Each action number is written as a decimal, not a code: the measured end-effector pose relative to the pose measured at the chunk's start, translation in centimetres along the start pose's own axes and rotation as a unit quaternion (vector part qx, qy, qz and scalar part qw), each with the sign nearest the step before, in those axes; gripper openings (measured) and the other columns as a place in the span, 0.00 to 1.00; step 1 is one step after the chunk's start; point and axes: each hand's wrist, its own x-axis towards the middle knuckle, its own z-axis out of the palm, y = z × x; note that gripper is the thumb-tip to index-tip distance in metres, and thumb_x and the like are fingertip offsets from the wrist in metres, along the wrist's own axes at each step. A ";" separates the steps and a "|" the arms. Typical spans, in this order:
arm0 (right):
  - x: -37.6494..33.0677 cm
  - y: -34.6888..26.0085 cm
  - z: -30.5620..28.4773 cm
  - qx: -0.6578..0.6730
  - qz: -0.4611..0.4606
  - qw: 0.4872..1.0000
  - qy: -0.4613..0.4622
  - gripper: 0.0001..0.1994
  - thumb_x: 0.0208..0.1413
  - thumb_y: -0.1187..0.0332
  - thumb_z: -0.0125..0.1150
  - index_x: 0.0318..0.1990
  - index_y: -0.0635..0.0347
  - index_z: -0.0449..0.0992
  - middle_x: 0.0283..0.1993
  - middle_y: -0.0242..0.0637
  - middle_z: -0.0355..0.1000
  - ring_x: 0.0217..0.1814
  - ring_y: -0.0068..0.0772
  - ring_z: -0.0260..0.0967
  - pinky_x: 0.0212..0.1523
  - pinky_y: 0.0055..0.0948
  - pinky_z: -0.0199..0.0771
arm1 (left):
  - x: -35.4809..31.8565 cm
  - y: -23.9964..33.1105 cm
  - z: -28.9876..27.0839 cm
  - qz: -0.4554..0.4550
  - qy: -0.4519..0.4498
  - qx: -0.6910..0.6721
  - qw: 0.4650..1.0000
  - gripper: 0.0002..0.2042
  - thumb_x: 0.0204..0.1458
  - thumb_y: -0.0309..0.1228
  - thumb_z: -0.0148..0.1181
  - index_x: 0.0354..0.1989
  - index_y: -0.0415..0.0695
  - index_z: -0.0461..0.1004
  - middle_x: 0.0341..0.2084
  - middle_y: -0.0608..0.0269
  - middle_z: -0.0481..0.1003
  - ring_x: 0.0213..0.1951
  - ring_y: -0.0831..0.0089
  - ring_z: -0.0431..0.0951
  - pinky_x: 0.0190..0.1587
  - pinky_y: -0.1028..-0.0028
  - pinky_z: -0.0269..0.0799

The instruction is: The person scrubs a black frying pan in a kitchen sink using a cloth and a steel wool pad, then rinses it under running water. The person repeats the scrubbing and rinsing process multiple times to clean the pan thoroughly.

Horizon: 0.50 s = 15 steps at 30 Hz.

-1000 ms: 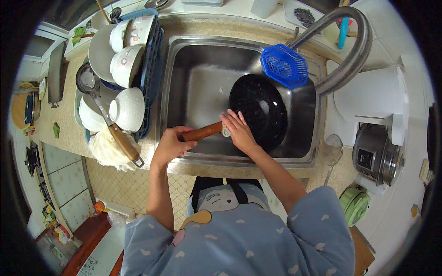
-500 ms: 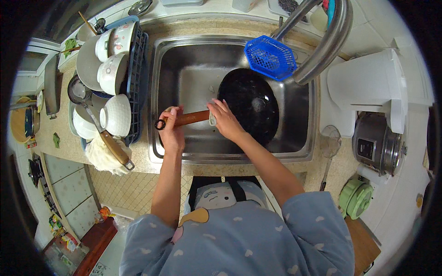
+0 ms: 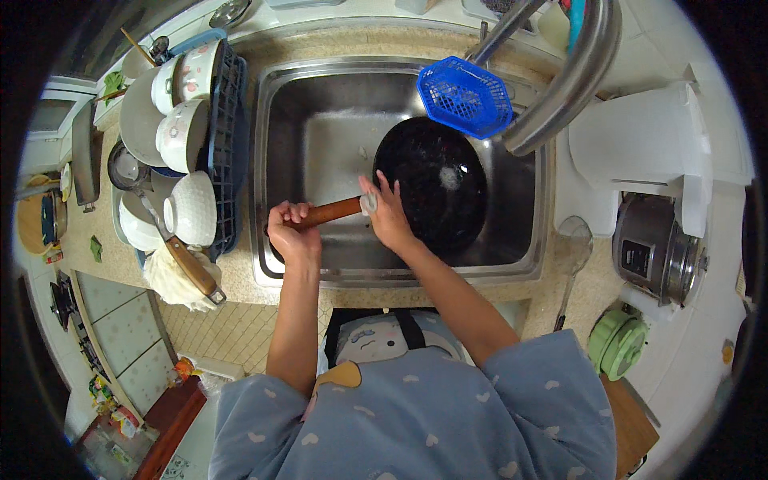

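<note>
A black wok (image 3: 430, 188) lies in the steel sink (image 3: 528, 200), its wooden handle (image 3: 332, 211) pointing left. My left hand (image 3: 294, 232) is closed around the outer end of that handle. Where the handle meets the wok, my right hand (image 3: 388, 216) presses a small pale pad (image 3: 369, 203) against the wood. Its fingers reach up over the wok's near left rim. Part of the pad is hidden, and I cannot make out its exact kind.
A blue plastic basket (image 3: 464, 98) hangs under the curved steel faucet (image 3: 572, 88). Left of the sink, a dish rack (image 3: 230, 152) holds white bowls (image 3: 190, 210) and a ladle (image 3: 128, 166). To the right lie a wire skimmer (image 3: 574, 240), a rice cooker (image 3: 648, 248) and a green pot (image 3: 616, 344).
My left hand has wrapped further over the handle's end, covering its ring. The right hand has turned more upright, with its fingers spread wider. The wok stays in the same place.
</note>
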 end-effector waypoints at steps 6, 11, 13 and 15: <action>4.3 0.8 1.0 -0.057 0.035 0.998 0.021 0.28 0.47 0.80 0.46 0.59 0.56 0.54 0.59 0.39 0.57 0.65 0.57 0.39 0.63 0.55 0.33 | -1.0 -0.5 -0.2 -0.007 -0.022 -0.012 1.000 0.12 0.44 0.27 0.46 0.12 0.48 0.54 0.10 0.68 0.53 0.19 0.72 0.58 0.40 0.69 0.60; 0.6 0.3 -1.9 -0.036 -0.037 0.998 0.019 0.24 0.46 0.82 0.45 0.54 0.54 0.63 0.61 0.34 0.56 0.65 0.49 0.43 0.63 0.54 0.34 | -0.3 -0.3 0.9 0.003 0.000 -0.011 1.000 0.12 0.42 0.26 0.48 0.12 0.48 0.53 0.10 0.68 0.54 0.19 0.72 0.58 0.39 0.70 0.60; -1.1 0.9 -1.8 -0.046 -0.040 0.998 0.032 0.22 0.45 0.81 0.45 0.50 0.54 0.67 0.60 0.33 0.58 0.65 0.46 0.46 0.63 0.54 0.36 | 0.1 -0.5 1.0 0.003 0.003 -0.016 1.000 0.12 0.42 0.25 0.48 0.13 0.48 0.53 0.10 0.67 0.54 0.19 0.72 0.58 0.38 0.70 0.60; -2.3 0.8 -2.5 -0.036 -0.042 0.998 0.032 0.21 0.45 0.81 0.46 0.49 0.55 0.68 0.59 0.33 0.59 0.64 0.47 0.47 0.62 0.53 0.39 | 0.0 -0.6 1.3 -0.003 0.005 -0.022 1.000 0.12 0.42 0.24 0.47 0.13 0.48 0.53 0.10 0.67 0.54 0.19 0.72 0.58 0.37 0.70 0.60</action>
